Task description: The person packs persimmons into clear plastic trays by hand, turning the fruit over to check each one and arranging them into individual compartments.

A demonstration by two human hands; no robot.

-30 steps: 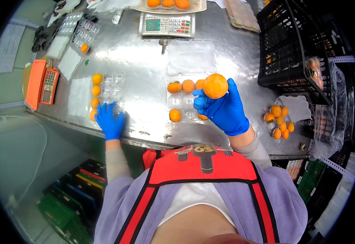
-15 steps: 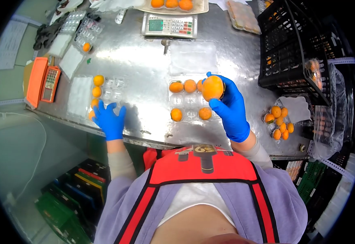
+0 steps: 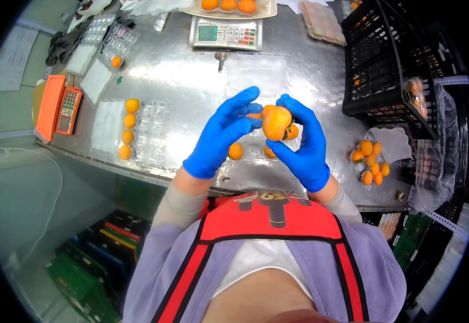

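Both my hands wear blue gloves. My right hand (image 3: 305, 145) grips an orange fruit (image 3: 277, 124) between thumb and fingers, above a clear plastic tray (image 3: 253, 152). Just left of that fruit is my left hand (image 3: 225, 132), its fingers apart and nothing held in it. The tray holds several orange fruits, such as one at its lower left (image 3: 235, 151); the hands cover part of its top row. To the left, a second clear tray (image 3: 154, 129) has several fruits (image 3: 129, 120) in a column along its left side.
A scale (image 3: 226, 33) bearing a fruit tray stands at the back. A black crate (image 3: 374, 64) is at right, with loose fruits (image 3: 373, 162) in front of it. An orange device (image 3: 51, 107) lies at far left. The metal table's front edge (image 3: 111, 167) is near my body.
My left hand has moved right, from the left tray to beside the held fruit. My right hand has turned the fruit a little and keeps hold of it.
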